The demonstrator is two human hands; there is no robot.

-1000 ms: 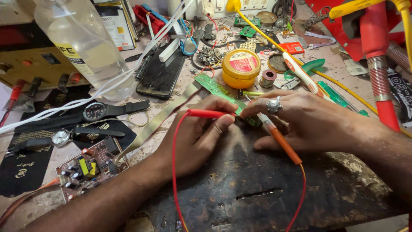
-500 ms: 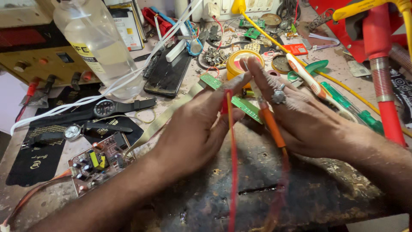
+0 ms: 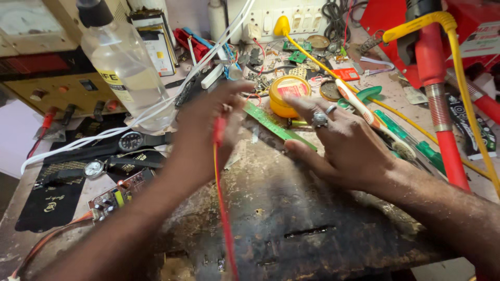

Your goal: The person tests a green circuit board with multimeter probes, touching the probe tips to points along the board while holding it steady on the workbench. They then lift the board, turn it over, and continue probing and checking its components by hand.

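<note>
A red probe [image 3: 219, 136] w/ its red lead is being held by the left hand [image 3: 205, 132], fingers closed round it, though the grip is blurred by motion. The right hand [image 3: 344, 143] is being held flat, fingers spread, pinching nothing, a ring showing on one finger; its fingertips are being rested on or just above the long green circuit strip [image 3: 276, 125], which is lying on the dark worn worktop [image 3: 291, 218] just in front of the yellow tin [image 3: 289, 93]. A slip is being risked, probably: the strip is not being clamped, so it could be pushed aside by the probe tip, & the dangling lead could be snagged on the clear bottle [image 3: 127, 67] or wristwatches [image 3: 112, 153] nearby.
</note>
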